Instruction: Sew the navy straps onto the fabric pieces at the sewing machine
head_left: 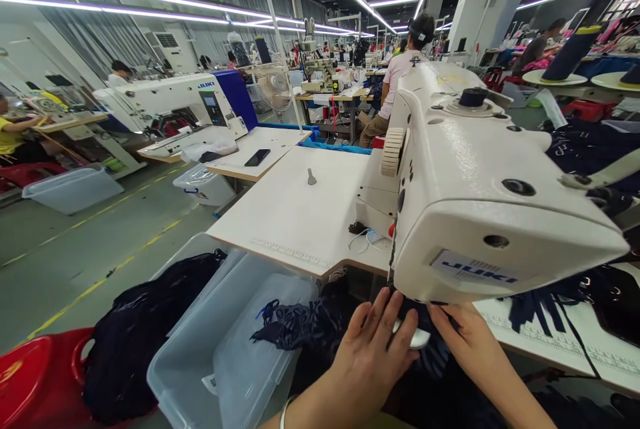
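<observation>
A white JUKI sewing machine (pixel 500 216) rises in front of me, its head hiding the work spot beneath. My left hand (pixel 370 342) lies beside the machine's end with its fingers stretched and apart, the tips on dark navy fabric (pixel 425 356). Under those fingers a white rounded machine part (pixel 415 336) shows. Right of it, my right hand (pixel 463 332) has its fingers drawn together at the navy fabric under the head; their tips are partly hidden. Gathered navy strips (pixel 290 322) trail left of my left hand over a clear plastic bin.
The white worktable (pixel 295 202) carries a small grey metal piece (pixel 311 177). A phone (pixel 257 157) lies on the adjoining table. The clear bin (pixel 185 356) and a red stool (pixel 40 376) with a dark bundle (pixel 135 322) stand left. A person (pixel 395 82) sits ahead.
</observation>
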`<act>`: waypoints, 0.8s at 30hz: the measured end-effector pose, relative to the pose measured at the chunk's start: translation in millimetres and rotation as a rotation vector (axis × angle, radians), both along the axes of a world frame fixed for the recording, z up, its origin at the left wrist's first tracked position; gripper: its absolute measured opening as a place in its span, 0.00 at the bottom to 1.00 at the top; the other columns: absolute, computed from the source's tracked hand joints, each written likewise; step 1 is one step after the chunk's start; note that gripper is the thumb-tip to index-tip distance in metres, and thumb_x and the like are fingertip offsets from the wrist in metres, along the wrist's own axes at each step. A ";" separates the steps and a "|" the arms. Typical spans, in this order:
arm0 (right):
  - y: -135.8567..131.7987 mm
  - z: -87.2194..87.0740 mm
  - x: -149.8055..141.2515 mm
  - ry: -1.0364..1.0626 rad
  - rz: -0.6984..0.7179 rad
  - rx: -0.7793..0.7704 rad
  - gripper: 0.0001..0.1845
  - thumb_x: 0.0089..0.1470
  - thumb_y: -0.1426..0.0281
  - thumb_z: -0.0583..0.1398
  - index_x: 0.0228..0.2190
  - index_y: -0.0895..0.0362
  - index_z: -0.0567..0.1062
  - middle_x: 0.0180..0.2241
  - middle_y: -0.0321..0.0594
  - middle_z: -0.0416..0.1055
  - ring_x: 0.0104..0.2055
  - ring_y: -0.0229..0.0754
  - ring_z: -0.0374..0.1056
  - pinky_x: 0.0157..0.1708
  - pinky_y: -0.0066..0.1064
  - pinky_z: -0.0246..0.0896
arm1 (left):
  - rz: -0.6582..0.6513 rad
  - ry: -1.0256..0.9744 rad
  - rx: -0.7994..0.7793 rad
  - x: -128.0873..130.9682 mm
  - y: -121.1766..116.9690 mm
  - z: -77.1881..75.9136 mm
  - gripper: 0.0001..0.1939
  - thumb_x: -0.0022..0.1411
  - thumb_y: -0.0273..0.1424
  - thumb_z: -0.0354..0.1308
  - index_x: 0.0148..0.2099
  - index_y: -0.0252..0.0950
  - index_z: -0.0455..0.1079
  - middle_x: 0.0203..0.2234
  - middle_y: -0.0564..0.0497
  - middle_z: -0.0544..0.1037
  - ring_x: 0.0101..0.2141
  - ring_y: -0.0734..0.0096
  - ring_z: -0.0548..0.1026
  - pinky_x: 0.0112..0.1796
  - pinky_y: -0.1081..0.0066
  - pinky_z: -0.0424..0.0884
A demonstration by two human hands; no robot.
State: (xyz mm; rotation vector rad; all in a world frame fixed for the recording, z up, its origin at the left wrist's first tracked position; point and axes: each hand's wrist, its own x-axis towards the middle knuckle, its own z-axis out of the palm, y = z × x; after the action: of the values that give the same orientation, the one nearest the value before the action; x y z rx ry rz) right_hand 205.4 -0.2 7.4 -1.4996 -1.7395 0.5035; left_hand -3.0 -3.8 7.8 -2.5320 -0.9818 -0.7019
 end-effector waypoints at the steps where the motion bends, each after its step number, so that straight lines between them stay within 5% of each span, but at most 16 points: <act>1: -0.3 -0.1 -0.2 -0.003 -0.007 -0.002 0.16 0.61 0.62 0.53 0.30 0.54 0.77 0.35 0.45 0.75 0.41 0.51 0.71 0.44 0.42 0.67 | 0.001 -0.004 0.001 0.2 0.3 0.0 0.23 0.69 0.40 0.53 0.62 0.38 0.63 0.62 0.44 0.62 0.63 0.60 0.56 0.62 0.60 0.38; 24: -1.0 -3.5 -2.9 0.014 -0.022 -0.037 0.18 0.60 0.59 0.53 0.29 0.55 0.77 0.35 0.48 0.76 0.41 0.52 0.72 0.47 0.43 0.67 | 0.040 -0.108 0.024 2.0 -0.1 0.2 0.22 0.67 0.44 0.54 0.57 0.37 0.68 0.59 0.43 0.66 0.60 0.62 0.62 0.61 0.63 0.43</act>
State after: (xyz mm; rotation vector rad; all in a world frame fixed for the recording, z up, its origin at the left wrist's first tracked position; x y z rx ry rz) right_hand 202.5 -1.1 3.9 -1.5360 -1.7103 0.5364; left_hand -1.0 -3.9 7.9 -2.4695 -1.0494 -0.8410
